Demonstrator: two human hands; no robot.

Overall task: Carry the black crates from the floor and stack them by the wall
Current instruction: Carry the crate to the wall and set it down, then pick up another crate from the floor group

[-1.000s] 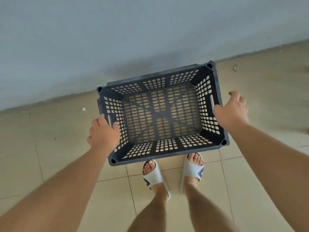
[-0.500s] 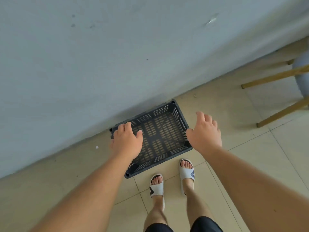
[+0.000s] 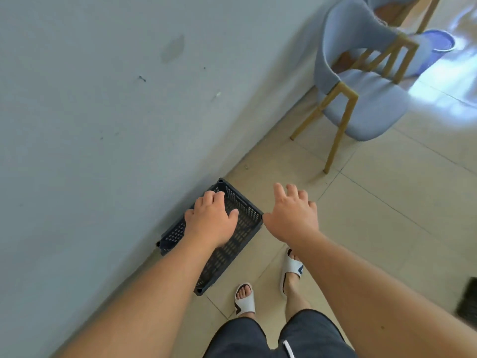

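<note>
Both hands empty: left hand (image 3: pixel 210 220) and right hand (image 3: pixel 291 215) have fingers spread and loose, gripping nothing. Left sits over the black crate (image 3: pixel 245 224) in view, right just off its 3 o'clock side. Can't tell whether either one touches it.

Crate is on the floor (image 3: pixel 387 228), open side up, long side along the wall (image 3: pixel 103 125), at 11 o'clock from the feet. It reads as the base of the stack, with nothing on it yet.

Risks from here:
- Near corner of the crate sits close to the left foot (image 3: pixel 245 298). Open slippers mean a careless turn could catch a toe or knock the base off the wall line.
- If the base gets knocked askew, the next crate's rim won't seat and the stack leans.
- Carrying a crate blocks the downward view, which makes both of these worse.

Around:
- Blue chair (image 3: pixel 361 104) at 1 o'clock, wooden legs splayed toward the wall – a trip point if the approach runs along the wall.
- Blue basin (image 3: pixel 438 45) behind it, well apart.
- Dark object (image 3: pixel 467 301) at 4 o'clock, cut off by the frame edge – possibly another crate, can't tell.
</note>
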